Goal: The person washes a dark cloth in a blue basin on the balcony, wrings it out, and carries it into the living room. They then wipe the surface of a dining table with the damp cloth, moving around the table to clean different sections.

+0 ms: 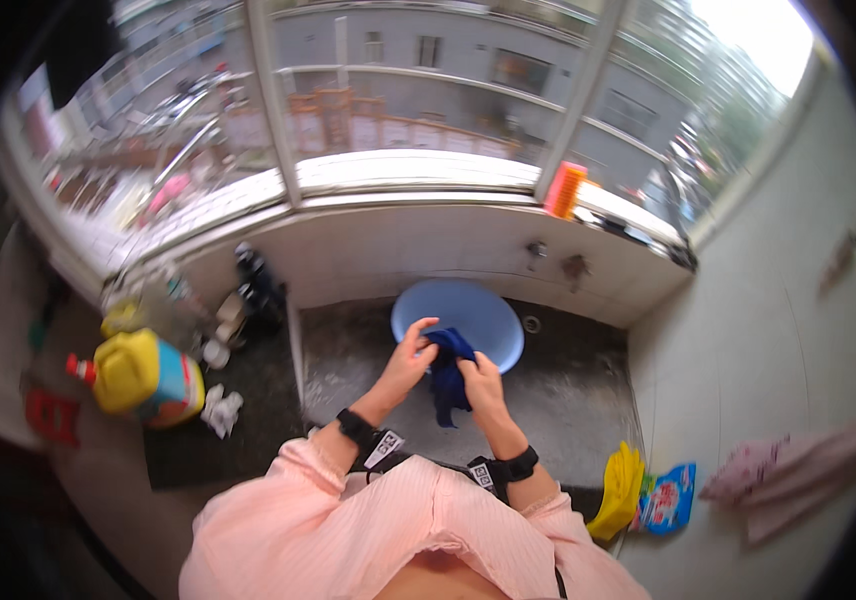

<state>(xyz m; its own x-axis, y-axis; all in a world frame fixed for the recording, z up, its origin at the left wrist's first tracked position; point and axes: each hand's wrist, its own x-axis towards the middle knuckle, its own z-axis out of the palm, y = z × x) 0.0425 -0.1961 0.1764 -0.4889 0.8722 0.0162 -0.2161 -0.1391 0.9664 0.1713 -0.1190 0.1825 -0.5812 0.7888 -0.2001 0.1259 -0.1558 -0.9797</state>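
A dark blue cloth (449, 379) hangs between my two hands in front of a light blue plastic basin (491, 315). My left hand (405, 364) grips the cloth's upper left edge between thumb and fingers. On the other side, my right hand (485, 386) pinches the cloth near its upper right. The cloth's lower end dangles over the dark floor of the wash trough (548, 420). Its top overlaps the basin's near rim from this viewpoint. Whether the cloth touches the basin, I cannot tell.
Left, a yellow jug (127, 371) with a red cap stands by crumpled white tissue (222, 411) on a dark counter (248, 450). Right are yellow rubber gloves (615, 491) and a blue printed packet (666, 499). A tap (536, 251) juts from the tiled wall behind the basin.
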